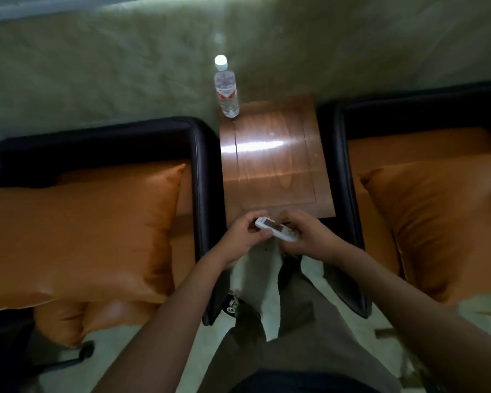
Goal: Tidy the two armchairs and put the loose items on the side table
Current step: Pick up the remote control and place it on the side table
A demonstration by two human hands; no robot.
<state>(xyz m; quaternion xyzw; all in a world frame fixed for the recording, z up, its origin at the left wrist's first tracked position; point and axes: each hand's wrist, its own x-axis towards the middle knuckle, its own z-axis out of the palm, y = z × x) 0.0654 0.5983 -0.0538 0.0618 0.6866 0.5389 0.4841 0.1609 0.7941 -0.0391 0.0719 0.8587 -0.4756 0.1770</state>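
A white remote control (275, 229) is held between both my hands just in front of the near edge of the wooden side table (275, 171). My left hand (245, 236) grips its left end and my right hand (306, 236) grips its right end. A clear water bottle (226, 86) stands upright on the table's far left corner. An orange cushion (77, 236) lies on the left armchair (199, 171). Another orange cushion (442, 222) lies on the right armchair (340, 171).
The table sits tight between the two black armrests. A green-grey wall (97, 66) runs behind the chairs. My legs and the pale floor (267, 279) are below my hands. A dark chair base (68, 361) shows at the lower left.
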